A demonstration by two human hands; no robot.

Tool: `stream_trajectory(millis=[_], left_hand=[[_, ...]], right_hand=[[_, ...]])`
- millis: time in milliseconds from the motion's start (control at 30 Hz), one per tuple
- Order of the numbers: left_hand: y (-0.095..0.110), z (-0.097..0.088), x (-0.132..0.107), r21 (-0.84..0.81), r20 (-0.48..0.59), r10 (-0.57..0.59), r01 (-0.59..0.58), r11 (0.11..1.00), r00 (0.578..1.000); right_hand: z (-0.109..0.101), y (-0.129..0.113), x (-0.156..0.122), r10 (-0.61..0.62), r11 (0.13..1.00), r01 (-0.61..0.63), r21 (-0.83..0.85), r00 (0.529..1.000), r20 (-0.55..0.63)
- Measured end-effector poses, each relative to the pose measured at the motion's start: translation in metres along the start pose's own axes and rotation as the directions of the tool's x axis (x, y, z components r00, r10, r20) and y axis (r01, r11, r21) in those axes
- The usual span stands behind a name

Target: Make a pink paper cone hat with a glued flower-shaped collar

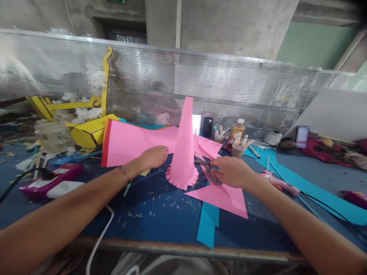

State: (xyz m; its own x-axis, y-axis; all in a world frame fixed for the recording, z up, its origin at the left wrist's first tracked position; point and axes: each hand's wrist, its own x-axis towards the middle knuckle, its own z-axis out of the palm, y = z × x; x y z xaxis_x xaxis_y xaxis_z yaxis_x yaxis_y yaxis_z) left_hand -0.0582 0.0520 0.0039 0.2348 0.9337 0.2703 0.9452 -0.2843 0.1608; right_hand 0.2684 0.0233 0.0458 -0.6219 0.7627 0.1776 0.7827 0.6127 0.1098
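A tall pink paper cone [184, 147] stands upright on the blue table [160, 214], its bottom edge cut into a fringe. My left hand [155, 156] rests just left of the cone's base with fingers curled, touching the pink sheet [134, 139] there. My right hand [231, 172] lies to the right of the cone, closed round the handles of scissors [208, 168] whose blades point toward the cone. Pink offcuts [222, 196] lie under and in front of that hand.
Cyan paper strips [208, 225] hang over the front edge. A pink glue gun [279, 184] lies right of my hand. Cups of sticks and a bottle [236, 133] stand behind. A magenta device [50, 181] and yellow cardboard model [88, 131] sit left. A perforated metal screen [229, 88] backs the table.
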Motion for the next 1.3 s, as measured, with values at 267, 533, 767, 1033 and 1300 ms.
stream_trajectory(millis=[267, 533, 767, 1033, 1300], left_hand=[[0.0, -0.006, 0.0, 0.159, 0.056, -0.071, 0.061, 0.985, 0.996], [0.006, -0.005, -0.002, 0.215, 0.046, -0.06, 0.049, 0.975, 0.997], [0.011, -0.014, -0.004, 0.299, 0.059, -0.053, 0.033, 0.954, 0.997], [0.016, -0.018, -0.004, 0.344, 0.064, -0.07, 0.044, 0.938, 0.995], [0.017, -0.024, -0.008, 0.263, 0.02, -0.142, 0.131, 0.956, 0.99]], right_hand=[[-0.002, -0.002, -0.003, 0.025, 1.0, -0.024, -0.008, 0.993, 0.118], [-0.002, -0.011, -0.003, 0.071, 0.996, -0.065, -0.054, 0.991, 0.11], [-0.005, -0.007, -0.001, 0.091, 0.995, -0.085, -0.054, 0.99, 0.109], [-0.006, -0.008, 0.0, 0.08, 0.997, -0.08, -0.004, 0.987, 0.138], [-0.017, 0.008, -0.002, 0.111, 0.992, -0.118, 0.04, 0.982, 0.152]])
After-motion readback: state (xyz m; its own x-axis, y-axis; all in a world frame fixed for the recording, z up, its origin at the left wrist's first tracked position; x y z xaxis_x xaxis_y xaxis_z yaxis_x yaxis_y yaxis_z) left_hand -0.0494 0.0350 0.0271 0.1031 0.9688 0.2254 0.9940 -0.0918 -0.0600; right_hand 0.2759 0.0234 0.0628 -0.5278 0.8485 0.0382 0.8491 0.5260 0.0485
